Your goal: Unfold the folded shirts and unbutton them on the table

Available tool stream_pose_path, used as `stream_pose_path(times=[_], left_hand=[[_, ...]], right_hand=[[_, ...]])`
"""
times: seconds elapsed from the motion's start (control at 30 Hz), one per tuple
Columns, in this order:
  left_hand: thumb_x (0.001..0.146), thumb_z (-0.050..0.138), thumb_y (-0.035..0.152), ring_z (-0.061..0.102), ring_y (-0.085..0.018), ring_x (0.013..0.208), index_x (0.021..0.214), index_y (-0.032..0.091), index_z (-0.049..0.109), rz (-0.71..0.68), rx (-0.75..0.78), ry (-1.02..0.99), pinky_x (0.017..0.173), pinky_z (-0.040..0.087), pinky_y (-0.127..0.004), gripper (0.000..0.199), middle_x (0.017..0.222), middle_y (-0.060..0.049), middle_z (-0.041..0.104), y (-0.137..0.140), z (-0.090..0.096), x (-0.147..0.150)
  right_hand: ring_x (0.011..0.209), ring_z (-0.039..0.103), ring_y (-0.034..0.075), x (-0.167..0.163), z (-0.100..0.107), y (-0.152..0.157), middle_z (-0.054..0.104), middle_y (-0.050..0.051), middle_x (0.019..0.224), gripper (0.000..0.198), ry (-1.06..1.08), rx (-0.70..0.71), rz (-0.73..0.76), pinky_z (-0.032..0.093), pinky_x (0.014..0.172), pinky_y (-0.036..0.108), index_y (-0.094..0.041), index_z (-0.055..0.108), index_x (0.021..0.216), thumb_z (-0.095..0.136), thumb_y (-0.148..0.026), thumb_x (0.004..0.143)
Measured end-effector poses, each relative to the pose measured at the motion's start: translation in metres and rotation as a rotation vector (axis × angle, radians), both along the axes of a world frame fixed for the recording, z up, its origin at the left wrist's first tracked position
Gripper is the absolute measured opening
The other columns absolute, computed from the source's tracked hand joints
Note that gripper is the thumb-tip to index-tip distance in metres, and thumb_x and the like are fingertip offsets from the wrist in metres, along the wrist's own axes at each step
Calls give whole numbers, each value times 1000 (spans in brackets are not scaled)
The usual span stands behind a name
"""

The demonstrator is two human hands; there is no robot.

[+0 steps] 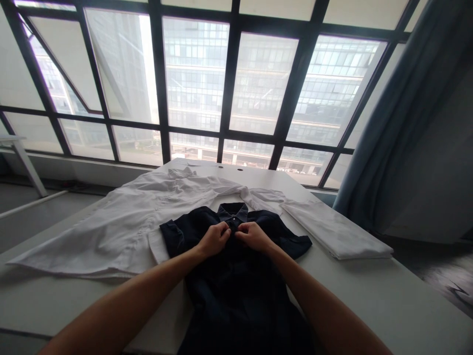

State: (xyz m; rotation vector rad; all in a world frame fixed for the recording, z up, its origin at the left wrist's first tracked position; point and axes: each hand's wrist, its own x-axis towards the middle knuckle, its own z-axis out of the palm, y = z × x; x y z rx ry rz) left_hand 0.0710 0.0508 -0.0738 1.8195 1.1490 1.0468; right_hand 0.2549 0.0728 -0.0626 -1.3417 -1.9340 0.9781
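Observation:
A dark navy short-sleeved shirt [240, 296] lies face up on the white table [373, 291], its collar [232, 212] at the far end and its hem toward me. Both hands pinch the front placket just below the collar. My left hand [215, 238] is closed on the left edge of the placket. Close beside it, my right hand [253, 235] is closed on the right edge, fingertips nearly meeting the left ones. A small button shows at the collar, above the hands. Whatever lies between the fingertips is too small to make out.
A crumpled white garment [121, 217] spreads over the table's left and far side, partly under the navy shirt. Folded white cloth [336, 229] lies at the right. Beyond the table are tall windows [195, 74], with a blue-grey curtain [399, 113] on the right.

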Motion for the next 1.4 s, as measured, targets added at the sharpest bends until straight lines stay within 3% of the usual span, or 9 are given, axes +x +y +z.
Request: stream_pose_path(times=[0.17, 0.27, 0.4, 0.5, 0.7, 0.93, 1.07, 1.23, 1.4], left_hand=[[87, 51, 43, 48, -11, 49, 81, 18, 54, -134, 9, -23, 48, 36, -21, 26, 54, 6, 47, -6, 4, 8], [87, 48, 39, 48, -11, 53, 79, 18, 55, -112, 58, 2, 50, 37, -21, 23, 57, 5, 49, -8, 9, 8], [82, 50, 30, 48, -11, 58, 69, 16, 57, -61, 160, 118, 57, 36, -22, 21, 60, 3, 52, -5, 13, -2], [82, 52, 29, 50, -12, 58, 71, 15, 63, -67, 163, 240, 58, 36, -23, 21, 61, 2, 56, -5, 13, -6], [79, 57, 24, 52, -13, 54, 71, 18, 69, -74, 247, 457, 54, 31, -24, 16, 60, 1, 61, -12, 12, 1], [78, 59, 22, 58, -15, 59, 71, 19, 70, -86, 286, 541, 59, 35, -24, 13, 64, -1, 66, -16, 17, 1], [83, 57, 30, 58, -16, 60, 69, 19, 66, -22, 239, 525, 59, 35, -25, 21, 63, -1, 64, -18, 19, 3], [91, 43, 54, 54, -14, 53, 63, 18, 55, 94, 28, 162, 50, 35, -24, 47, 58, 0, 55, -6, 15, 6], [82, 54, 48, 46, -9, 41, 68, 20, 47, 26, -206, -95, 40, 31, -21, 32, 57, 5, 51, 3, 9, 7]], right_hand=[[56, 53, 11, -2, -1, 1, 60, -1, 60, 13, -38, 84, 27, 38, 50, 19, -13, 62, 65, 60, -23, 74], [59, 55, 13, 4, 7, 0, 63, 0, 62, 14, -145, 123, 54, 37, 51, 20, -13, 64, 66, 59, -23, 73], [61, 58, 15, 22, 23, -3, 65, 2, 63, 12, -494, 171, -78, 35, 54, 23, -15, 68, 64, 62, -24, 70], [70, 64, 17, 28, 33, -6, 71, 4, 74, 13, -580, 179, -165, 37, 59, 24, -18, 73, 75, 63, -25, 73], [80, 67, 21, 2, 37, -21, 74, 6, 83, 34, -564, 357, -279, 41, 68, 28, -20, 72, 80, 62, -52, 85], [89, 69, 25, -9, 29, -20, 75, 12, 94, 26, -661, 256, -286, 46, 74, 30, -19, 74, 87, 59, -39, 88], [86, 70, 24, -4, 28, -15, 75, 10, 88, 18, -560, 270, -281, 47, 72, 28, -18, 74, 82, 59, -28, 82], [65, 67, 18, 0, 22, -12, 72, 5, 72, 21, -75, 247, -77, 47, 59, 24, -16, 72, 80, 58, -33, 82], [62, 64, 17, -3, 16, -10, 69, 3, 67, 19, 110, 255, -54, 47, 54, 24, -17, 71, 76, 63, -34, 76]])
